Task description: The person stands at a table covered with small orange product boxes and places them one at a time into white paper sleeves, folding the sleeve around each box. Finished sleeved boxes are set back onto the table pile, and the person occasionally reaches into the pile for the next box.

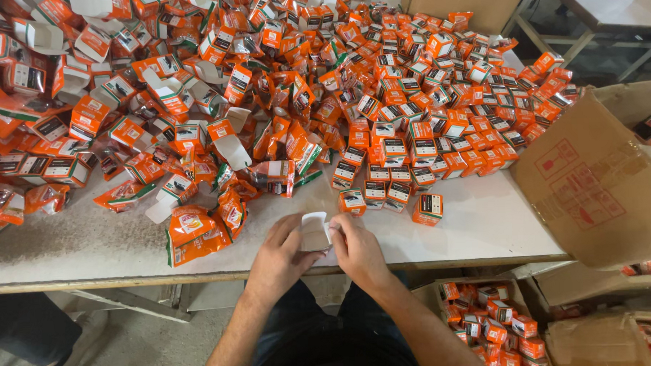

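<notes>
Both my hands meet at the near edge of a white table (82, 245). My left hand (279, 258) and my right hand (357, 248) together hold one small box (315, 231), its pale inside and open flap facing up. A few closed orange boxes stand just beyond it, one of them an orange box (427, 208) to the right. An orange plastic pouch (194, 231) lies left of my left hand.
A big heap of orange boxes (438, 100) and loose pouches (41, 106) covers the table's far side. A large cardboard carton (592, 188) leans at the right. Another carton (489, 321) on the floor holds several orange boxes. Someone's leg (24, 327) shows at lower left.
</notes>
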